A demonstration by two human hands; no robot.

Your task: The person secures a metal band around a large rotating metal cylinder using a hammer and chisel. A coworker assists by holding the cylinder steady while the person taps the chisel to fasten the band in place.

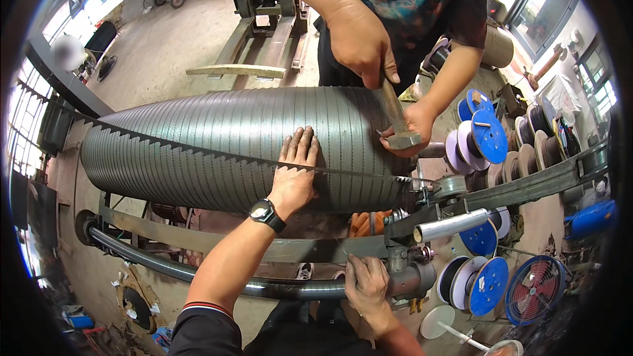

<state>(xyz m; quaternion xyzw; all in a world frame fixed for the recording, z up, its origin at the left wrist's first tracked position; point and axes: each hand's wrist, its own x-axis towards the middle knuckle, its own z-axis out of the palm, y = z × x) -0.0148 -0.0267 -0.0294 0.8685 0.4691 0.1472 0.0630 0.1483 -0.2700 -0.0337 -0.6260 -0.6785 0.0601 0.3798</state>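
A large grey metal drum [217, 115], wound in close parallel lines, lies across the middle. My left hand [295, 175] rests flat on it, fingers stretched out and close together. A dark sawtooth strip [178, 149] runs across the drum and passes by this hand. Lower right, my right hand [367, 283] is closed with curled fingers beside the end of a dark shiny pipe [290, 289]; whatever is in the fingers is hidden. Across the drum, another person's hand [359, 46] grips a hammer [399, 125]. That person's other hand [419, 125] is at the drum's right end, by the hammer head.
Blue-flanged spools [488, 137] stand in several groups at the right. A silver roller [450, 226] and bracket are beside the drum's right end. A fan with red blades [535, 290] stands lower right. Behind the drum are a forklift [264, 0] and a wooden plank [235, 70].
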